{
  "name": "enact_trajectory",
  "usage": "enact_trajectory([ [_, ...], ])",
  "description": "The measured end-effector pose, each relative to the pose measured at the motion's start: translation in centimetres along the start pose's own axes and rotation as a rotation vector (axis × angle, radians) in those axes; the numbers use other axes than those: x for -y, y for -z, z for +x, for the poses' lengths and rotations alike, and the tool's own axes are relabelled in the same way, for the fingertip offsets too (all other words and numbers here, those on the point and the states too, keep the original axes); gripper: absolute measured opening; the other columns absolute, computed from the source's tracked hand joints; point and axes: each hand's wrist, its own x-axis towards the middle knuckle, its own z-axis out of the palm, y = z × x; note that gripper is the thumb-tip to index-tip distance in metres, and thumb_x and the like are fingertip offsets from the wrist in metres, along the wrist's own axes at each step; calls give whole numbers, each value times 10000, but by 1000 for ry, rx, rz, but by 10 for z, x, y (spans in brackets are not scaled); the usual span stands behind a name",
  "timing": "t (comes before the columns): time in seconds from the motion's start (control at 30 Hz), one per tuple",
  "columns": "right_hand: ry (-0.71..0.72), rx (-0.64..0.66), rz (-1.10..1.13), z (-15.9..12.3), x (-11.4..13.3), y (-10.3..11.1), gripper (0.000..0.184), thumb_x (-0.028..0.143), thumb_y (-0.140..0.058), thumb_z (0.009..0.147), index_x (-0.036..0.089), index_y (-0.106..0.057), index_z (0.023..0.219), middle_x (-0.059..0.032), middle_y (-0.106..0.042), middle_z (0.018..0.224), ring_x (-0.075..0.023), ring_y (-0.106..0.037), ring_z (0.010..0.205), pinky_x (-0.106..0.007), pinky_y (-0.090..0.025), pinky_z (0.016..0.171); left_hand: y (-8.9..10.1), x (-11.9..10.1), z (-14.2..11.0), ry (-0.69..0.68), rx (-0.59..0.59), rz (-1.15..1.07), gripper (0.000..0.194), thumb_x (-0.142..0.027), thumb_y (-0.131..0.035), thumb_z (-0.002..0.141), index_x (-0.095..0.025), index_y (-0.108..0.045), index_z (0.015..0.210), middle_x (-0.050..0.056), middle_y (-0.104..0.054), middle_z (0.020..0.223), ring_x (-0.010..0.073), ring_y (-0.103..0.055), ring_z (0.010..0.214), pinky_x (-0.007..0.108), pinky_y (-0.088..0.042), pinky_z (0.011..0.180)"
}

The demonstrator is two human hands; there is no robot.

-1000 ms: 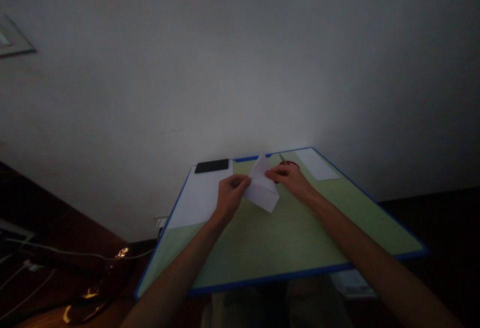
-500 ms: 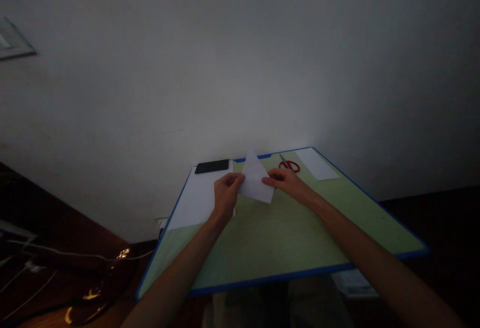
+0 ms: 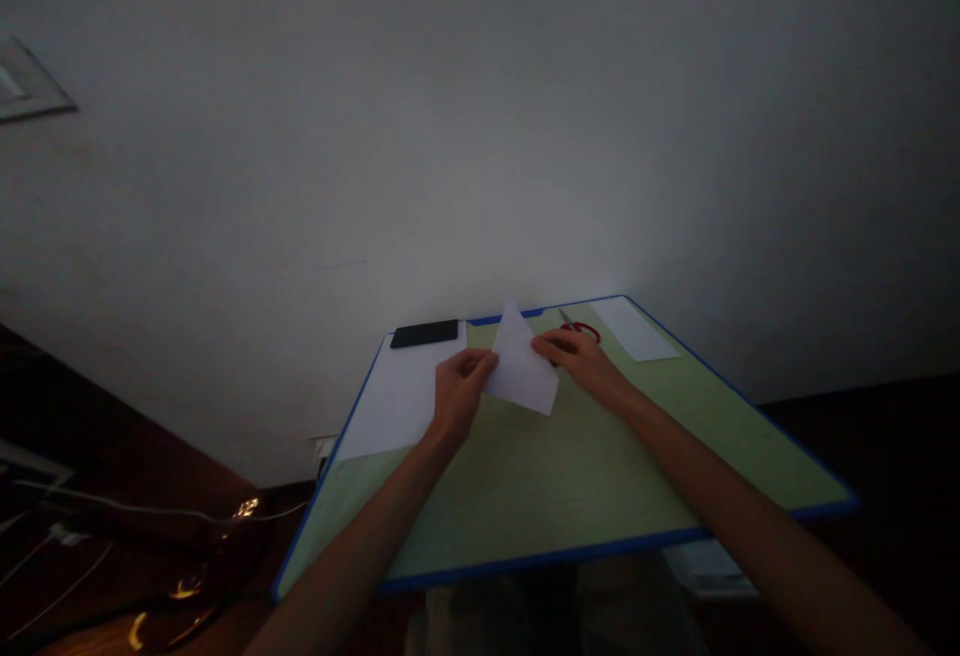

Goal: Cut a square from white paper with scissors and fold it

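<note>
A folded piece of white paper (image 3: pixel 520 366), pointed at its top, is held up above the table between both hands. My left hand (image 3: pixel 461 388) pinches its left edge between thumb and fingers. On the opposite edge, the thumb and fingers of my right hand (image 3: pixel 577 360) are closed on the paper. Just behind the right hand lie red-handled scissors (image 3: pixel 586 329), partly covered by it.
The pale green table (image 3: pixel 570 486) has a blue rim and stands against a grey wall. A black phone (image 3: pixel 424 334) rests on a white sheet (image 3: pixel 397 396) at the left. Another white strip of paper (image 3: pixel 634 328) lies at the back right. Cables (image 3: pixel 172 512) hang at lower left.
Both hands and the paper have shifted slightly to the right. The right hand's grip sits a little higher along the paper's edge and covers more of the scissors.
</note>
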Motion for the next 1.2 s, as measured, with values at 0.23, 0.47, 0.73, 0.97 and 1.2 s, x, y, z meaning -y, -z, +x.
enact_trajectory([
  [0.23,-2,-151,44,-2,3,-5,285,461,-770,707,181,-717,717,-16,-655,717,-164,-550,687,-296,-404,638,-3,2,-4,7,89,11,188,-311,-801,673,-143,-744,736,42,-724,697,152,-624,638,257,-457,622],
  [0.47,-123,19,390,-3,3,-8,410,352,-829,654,211,-718,1023,-42,-720,927,-194,-641,758,-313,-468,677,-1,-1,-6,49,216,14,190,-321,-805,678,-148,-743,725,52,-728,713,165,-638,660,270,-470,650],
  [0.73,-109,-41,276,-1,2,-6,347,493,-782,717,165,-673,736,6,-588,638,-121,-497,534,-264,-334,501,-1,-1,-7,69,281,25,193,-316,-818,669,-147,-746,731,53,-729,720,159,-637,658,266,-471,656],
  [0.97,-71,-89,140,1,-2,-3,397,564,-709,768,169,-694,734,-2,-580,645,-129,-485,561,-268,-335,512,-3,1,-8,50,241,38,177,-309,-800,684,-147,-741,726,46,-723,721,159,-630,669,263,-461,662],
  [1.2,-40,-139,170,2,-5,-3,336,448,-796,698,178,-762,896,-54,-734,892,-179,-626,767,-303,-467,706,0,4,-2,47,205,34,191,-324,-789,685,-147,-728,726,35,-704,714,157,-609,684,267,-447,675],
])
